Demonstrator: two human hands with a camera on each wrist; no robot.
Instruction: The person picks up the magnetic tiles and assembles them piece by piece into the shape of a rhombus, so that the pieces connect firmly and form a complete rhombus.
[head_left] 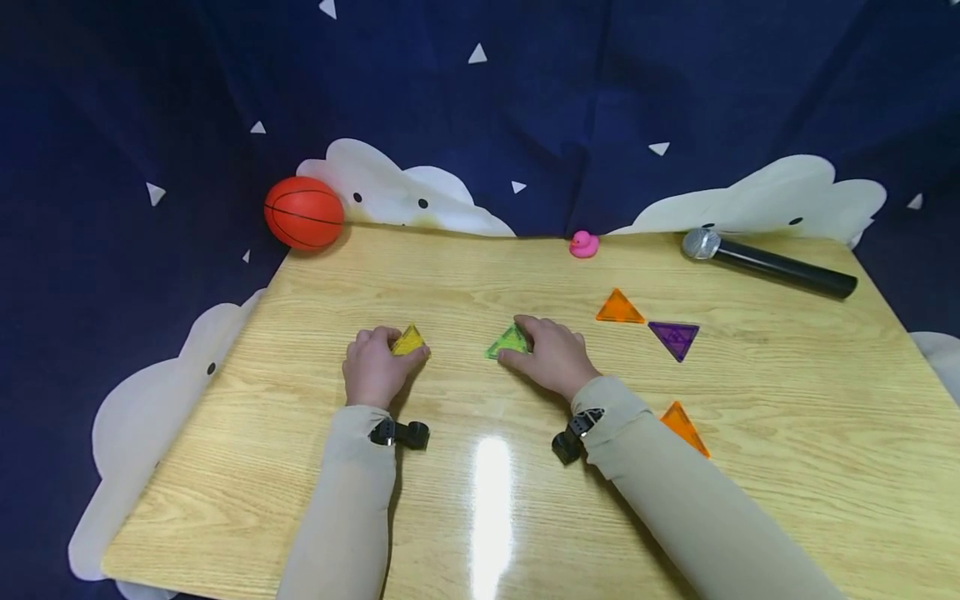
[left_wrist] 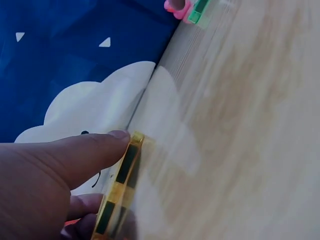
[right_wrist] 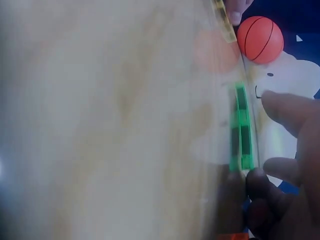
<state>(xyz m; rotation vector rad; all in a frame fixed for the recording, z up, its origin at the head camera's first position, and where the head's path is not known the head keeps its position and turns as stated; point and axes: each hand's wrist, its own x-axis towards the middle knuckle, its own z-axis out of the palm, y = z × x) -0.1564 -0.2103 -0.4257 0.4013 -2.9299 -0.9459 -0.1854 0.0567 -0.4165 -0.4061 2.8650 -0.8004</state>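
In the head view, a yellow triangular tile [head_left: 410,341] lies flat on the table left of centre. The left hand [head_left: 375,367] holds it, the thumb at one corner and the fingers along its far side. To the right lies a translucent green triangular tile [head_left: 506,342], flat on the wood. Over its right part reaches the right hand [head_left: 557,357]. From the right wrist view, the thumb [right_wrist: 285,110] hovers apart from the green tile [right_wrist: 243,127], while fingertips [right_wrist: 257,179] reach its lower end.
An orange triangle [head_left: 620,307], a purple triangle [head_left: 676,338] and another orange triangle [head_left: 684,429] lie right of the hands. At the back are a red ball [head_left: 304,213], a pink duck [head_left: 583,244] and a microphone [head_left: 772,262]. A blue curtain [head_left: 420,92] hangs behind the table [head_left: 247,467].
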